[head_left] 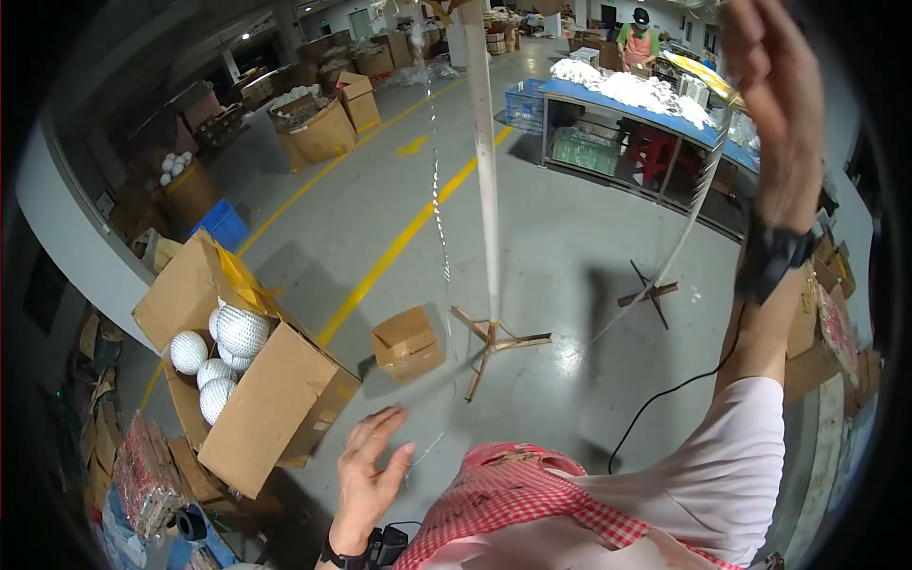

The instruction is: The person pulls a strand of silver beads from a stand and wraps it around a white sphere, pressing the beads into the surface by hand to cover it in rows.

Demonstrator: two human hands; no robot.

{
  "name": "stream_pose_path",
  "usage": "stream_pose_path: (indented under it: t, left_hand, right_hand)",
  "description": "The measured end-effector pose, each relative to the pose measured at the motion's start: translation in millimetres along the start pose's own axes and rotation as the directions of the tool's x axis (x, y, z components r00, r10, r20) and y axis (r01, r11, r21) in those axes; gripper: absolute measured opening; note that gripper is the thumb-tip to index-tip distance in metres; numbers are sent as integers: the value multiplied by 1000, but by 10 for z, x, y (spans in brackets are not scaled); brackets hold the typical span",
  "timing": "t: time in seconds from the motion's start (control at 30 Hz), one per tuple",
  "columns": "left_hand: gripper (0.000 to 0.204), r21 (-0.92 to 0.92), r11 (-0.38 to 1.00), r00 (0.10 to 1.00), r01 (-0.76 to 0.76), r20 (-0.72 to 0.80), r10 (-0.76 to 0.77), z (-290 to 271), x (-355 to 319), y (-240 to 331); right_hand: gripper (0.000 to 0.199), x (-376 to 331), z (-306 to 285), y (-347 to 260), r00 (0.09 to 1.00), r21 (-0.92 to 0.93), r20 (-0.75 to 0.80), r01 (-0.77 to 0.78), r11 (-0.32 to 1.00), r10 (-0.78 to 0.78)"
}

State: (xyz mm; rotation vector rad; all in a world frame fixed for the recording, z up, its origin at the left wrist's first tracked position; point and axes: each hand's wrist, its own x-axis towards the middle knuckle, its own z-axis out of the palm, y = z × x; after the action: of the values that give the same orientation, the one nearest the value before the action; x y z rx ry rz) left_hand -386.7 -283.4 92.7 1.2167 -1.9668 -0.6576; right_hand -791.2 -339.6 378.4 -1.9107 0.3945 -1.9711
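Note:
My left hand [369,472] is low in the middle, thumb and fingers apart, holding nothing I can see. A faint thin strand [425,458] shows close to its thumb. My right hand [777,90] is raised at the upper right with fingers stretched upward; the top edge cuts off part of it. Beside it stands a pole wrapped in a silvery spiral [705,180], with a yellow thing [701,72] behind. A twisted shiny strand [437,190] hangs left of a white pole [484,180], which rises from a brown-legged floor stand [492,344].
An open carton [261,408] of white textured balls [242,331] stands at the left, with a small open box [407,344] nearby. A dark cable [655,397] crosses the floor. A blue-topped table [617,103] carries white goods; a person [638,46] stands behind it.

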Motion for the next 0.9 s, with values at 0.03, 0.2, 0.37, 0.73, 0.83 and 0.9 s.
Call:
stream_pose_path:
  t: [0.03, 0.2, 0.37, 0.73, 0.83, 0.9]
  left_hand:
    - [39, -20, 999, 997, -51, 59, 52, 7, 41, 45]
    - [55, -159, 971, 965, -178, 167, 205, -70, 8, 89]
    - [57, -615, 788, 994, -5, 84, 72, 28, -182, -421]
    - [24, -501, 629, 803, 595, 399, -443, -135, -1060, -1385]
    - [28, -372, 604, 701, 705, 494, -515, -241, -1267, -1399]
    - [28, -494, 541, 732, 681, 459, -503, -413, -1205, -1197]
  right_hand:
    - [21, -139, 221, 86, 1000, -8, -2, 1, 1000, -1]
    - [30, -1293, 1577, 785, 508, 175, 629, -831, 529, 589]
    - [36, -2166, 2345, 1352, 351, 87, 773, -884, 460, 528]
    - [26, -2175, 3286, 1979, 597, 227, 612, -761, 607, 519]
    - [26, -2214, 3507, 2285, 613, 140, 591, -718, 681, 524]
    - [32, -2257, 3486, 2212, 479, -342, 627, -541, 769, 615]
